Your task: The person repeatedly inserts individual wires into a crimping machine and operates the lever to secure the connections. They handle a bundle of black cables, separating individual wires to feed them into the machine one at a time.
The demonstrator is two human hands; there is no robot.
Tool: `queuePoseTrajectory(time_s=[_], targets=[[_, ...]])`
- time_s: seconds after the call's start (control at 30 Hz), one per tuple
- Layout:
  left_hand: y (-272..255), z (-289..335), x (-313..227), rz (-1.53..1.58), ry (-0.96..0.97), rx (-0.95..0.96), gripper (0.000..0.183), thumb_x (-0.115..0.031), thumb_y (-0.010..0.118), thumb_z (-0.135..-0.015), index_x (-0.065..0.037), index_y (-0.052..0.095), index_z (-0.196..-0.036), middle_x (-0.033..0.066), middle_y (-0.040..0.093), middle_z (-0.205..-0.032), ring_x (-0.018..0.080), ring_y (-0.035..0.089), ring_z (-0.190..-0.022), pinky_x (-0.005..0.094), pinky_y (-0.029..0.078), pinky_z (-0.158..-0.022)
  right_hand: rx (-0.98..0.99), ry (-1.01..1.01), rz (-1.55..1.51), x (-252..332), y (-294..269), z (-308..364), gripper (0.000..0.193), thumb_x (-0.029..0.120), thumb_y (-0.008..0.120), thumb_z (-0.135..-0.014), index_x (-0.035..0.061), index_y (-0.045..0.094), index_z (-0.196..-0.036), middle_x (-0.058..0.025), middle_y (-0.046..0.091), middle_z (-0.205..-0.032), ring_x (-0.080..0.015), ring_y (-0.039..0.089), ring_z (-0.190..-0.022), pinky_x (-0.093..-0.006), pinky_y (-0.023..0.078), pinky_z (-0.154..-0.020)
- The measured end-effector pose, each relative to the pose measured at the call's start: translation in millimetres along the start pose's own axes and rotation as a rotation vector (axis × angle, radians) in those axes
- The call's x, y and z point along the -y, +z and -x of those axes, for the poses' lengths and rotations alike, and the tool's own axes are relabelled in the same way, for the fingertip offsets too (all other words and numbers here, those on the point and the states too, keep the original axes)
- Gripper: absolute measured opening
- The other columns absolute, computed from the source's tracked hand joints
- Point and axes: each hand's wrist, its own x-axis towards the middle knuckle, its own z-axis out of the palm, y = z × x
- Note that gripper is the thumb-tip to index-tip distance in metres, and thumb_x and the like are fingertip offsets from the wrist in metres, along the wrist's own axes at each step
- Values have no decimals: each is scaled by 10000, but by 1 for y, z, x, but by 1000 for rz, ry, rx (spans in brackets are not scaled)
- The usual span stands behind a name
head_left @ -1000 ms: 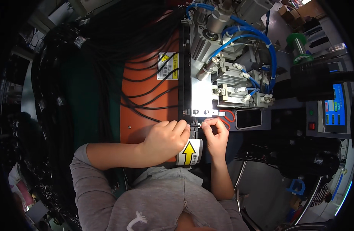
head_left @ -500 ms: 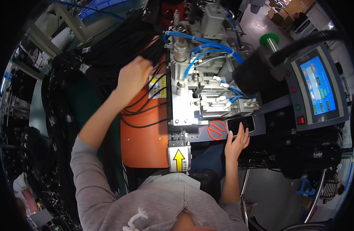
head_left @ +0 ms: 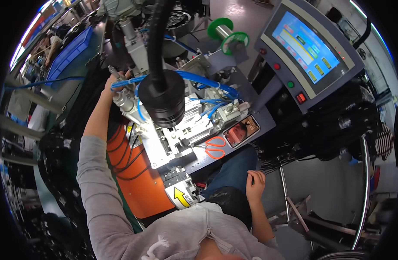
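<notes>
My left hand (head_left: 113, 82) reaches to the far side of the machine (head_left: 177, 130). Metal cylinders and blue air tubes (head_left: 194, 78) hide most of its fingers, so what they touch does not show. Low beside my thigh, my right hand (head_left: 255, 186) hangs with fingers loosely curled in and nothing visible in them. The phone (head_left: 241, 131) lies on the grey machine plate with its screen lit. Next to it are orange-handled scissors (head_left: 215, 147), their blades partly under the machine. Thin black cables (head_left: 128, 158) run over the orange board (head_left: 142, 193) at the machine's left.
A black lamp (head_left: 161, 97) on a bent arm hangs over the machine. To the right stands a control panel (head_left: 309, 50) with a lit touchscreen and buttons. A green spool (head_left: 227, 35) sits behind. Bundles of black cable (head_left: 56, 160) hang at left; a blue tray (head_left: 70, 56) lies far left.
My left hand has moved from above the cables to the machine's far side. My right hand has left the phone and dropped toward my thigh. The phone screen has lit up; the view has turned.
</notes>
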Motion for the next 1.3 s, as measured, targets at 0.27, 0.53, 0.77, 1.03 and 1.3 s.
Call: queuePoseTrajectory(time_s=[0.27, 0.53, 0.77, 1.03, 1.3], targets=[[1, -53, 26, -102, -44, 374, 342, -356, 596, -836, -25, 683, -837, 166, 670, -803, 287, 666, -784, 384, 510, -650, 71, 61, -148, -2, 33, -3, 73, 45, 620, -801, 31, 661, -860, -98, 665, -863, -299, 597, -879, -382, 475, -786], [65, -112, 79, -126, 113, 358, 259, -301, 630, -783, -50, 693, -779, 132, 673, -773, 261, 659, -725, 373, 509, -611, 240, 332, -196, -25, 46, 15, 75, 95, 636, -831, 70, 688, -879, -82, 662, -841, -196, 632, -779, -299, 504, -704], [110, -142, 111, -62, 396, 119, 224, -288, 660, -727, -69, 702, -750, 137, 677, -793, 286, 651, -688, 380, 503, -584, 312, 382, -324, -52, 56, 18, 86, 110, 645, -821, 62, 684, -882, -50, 679, -784, -174, 611, -746, -289, 489, -698], [-39, -3, -13, 866, -154, -15, 163, -188, 714, -707, -35, 667, -738, 118, 657, -716, 227, 643, -651, 329, 491, -576, 307, 249, -225, -55, 59, 19, 97, 122, 631, -851, 52, 679, -898, -64, 666, -746, -139, 615, -688, -259, 483, -658], [-164, 175, -83, 1705, 137, -431, 202, -228, 602, -922, -47, 536, -985, 14, 517, -739, 91, 486, -578, 256, 418, -533, 269, 64, 23, -62, 73, 8, 83, 102, 607, -779, 89, 682, -812, -84, 647, -698, -258, 571, -679, -358, 461, -660]])
